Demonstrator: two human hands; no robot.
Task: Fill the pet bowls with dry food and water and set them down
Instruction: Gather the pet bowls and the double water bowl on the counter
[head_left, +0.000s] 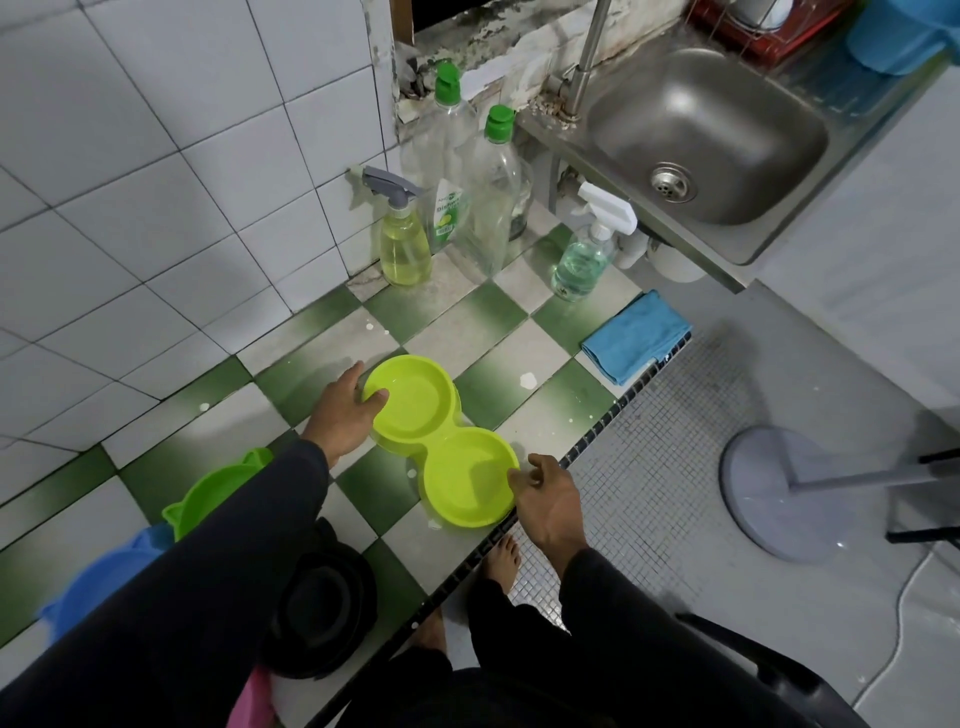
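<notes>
Both hands grip the double bowl (441, 441) at the worktop's (483, 312) front edge: left hand (345, 410) far rim, right hand (545, 493) near rim. Bowl looks empty. Next, I'd guess: carry it level to the sink (701, 140).

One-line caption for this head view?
Both hands, left hand and right hand, grip an empty lime-green plastic double pet bowl on the checkered counter.

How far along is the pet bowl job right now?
Early. Nothing looks done: both wells of the yellow-green double bowl look empty of food. In hand: the left hand grips its far rim and the right hand pinches its near rim, on the checkered counter. Left: adding food and water, possibly at the sink, then setting it down.
</notes>
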